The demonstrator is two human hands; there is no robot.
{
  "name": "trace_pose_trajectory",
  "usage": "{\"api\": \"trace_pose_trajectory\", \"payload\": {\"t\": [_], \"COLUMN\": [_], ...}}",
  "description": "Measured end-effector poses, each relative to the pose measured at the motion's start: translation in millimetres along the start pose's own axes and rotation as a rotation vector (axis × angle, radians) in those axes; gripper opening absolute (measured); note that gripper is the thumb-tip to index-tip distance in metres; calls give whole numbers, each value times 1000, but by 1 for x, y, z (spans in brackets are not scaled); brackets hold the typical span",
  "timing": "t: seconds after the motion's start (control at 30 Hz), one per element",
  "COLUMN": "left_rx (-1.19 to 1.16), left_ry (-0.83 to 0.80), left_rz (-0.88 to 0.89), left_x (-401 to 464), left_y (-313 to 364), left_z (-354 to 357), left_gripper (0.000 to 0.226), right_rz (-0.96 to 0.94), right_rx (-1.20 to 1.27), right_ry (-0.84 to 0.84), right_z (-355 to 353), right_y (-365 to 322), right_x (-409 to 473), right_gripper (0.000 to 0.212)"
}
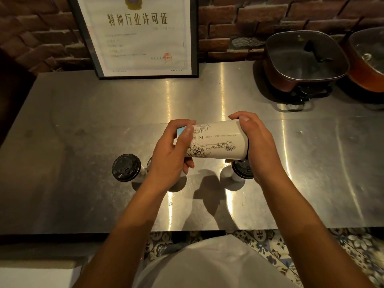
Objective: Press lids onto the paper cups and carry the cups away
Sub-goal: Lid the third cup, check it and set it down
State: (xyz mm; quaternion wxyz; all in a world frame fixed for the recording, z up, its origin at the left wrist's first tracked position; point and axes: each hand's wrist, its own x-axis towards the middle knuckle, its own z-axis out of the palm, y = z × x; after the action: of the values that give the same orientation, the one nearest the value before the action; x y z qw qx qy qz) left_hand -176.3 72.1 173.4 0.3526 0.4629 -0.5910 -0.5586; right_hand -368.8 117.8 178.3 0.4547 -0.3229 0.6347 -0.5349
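Observation:
A white paper cup [220,140] with black line drawings lies sideways in the air above the steel counter [83,121]. My left hand [172,150] grips its base end. My right hand [259,142] covers its mouth end, where a black lid edge [247,150] shows against the palm. Three lidded cups stand on the counter below: one at the left [126,167], one mostly hidden behind my left wrist [149,163], one under my right hand [242,170].
A framed certificate [137,36] leans on the brick wall at the back. Two lidded pots stand at the back right, a square dark one [305,57] and an orange one [367,59]. The counter's front edge [124,232] is near my body, above patterned floor tiles.

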Motion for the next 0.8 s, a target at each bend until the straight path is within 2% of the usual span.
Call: {"api": "trace_pose_trajectory", "payload": {"t": [0.17, 0.2, 0.33, 0.43, 0.6, 0.73, 0.8], "left_rx": [114, 118, -23, -94, -63, 54, 78], "left_ry": [-73, -87, -48, -2, -56, -199, -227], "left_rz": [301, 300, -49, -145, 26, 279, 218], "left_x": [-4, -4, -5, -2, 0, 0, 0], "left_y": [-6, -7, -2, 2, 7, 7, 11], "left_z": [-4, -5, -6, -6, -10, -19, -19], "left_gripper": [24, 27, 48, 49, 25, 21, 25], "right_rz": [172, 156, -12, -99, -101, 154, 177], "right_rx": [98, 106, 40, -78, -45, 195, 207], "right_ry": [-46, -25, 22, 13, 28, -41, -31], "right_z": [2, 1, 3, 8, 9, 6, 4], "right_y": [-1, 0, 8, 8, 7, 2, 2], "right_x": [6, 6, -1, -3, 0, 5, 7], "right_gripper": [44, 44, 41, 49, 52, 49, 55]}}
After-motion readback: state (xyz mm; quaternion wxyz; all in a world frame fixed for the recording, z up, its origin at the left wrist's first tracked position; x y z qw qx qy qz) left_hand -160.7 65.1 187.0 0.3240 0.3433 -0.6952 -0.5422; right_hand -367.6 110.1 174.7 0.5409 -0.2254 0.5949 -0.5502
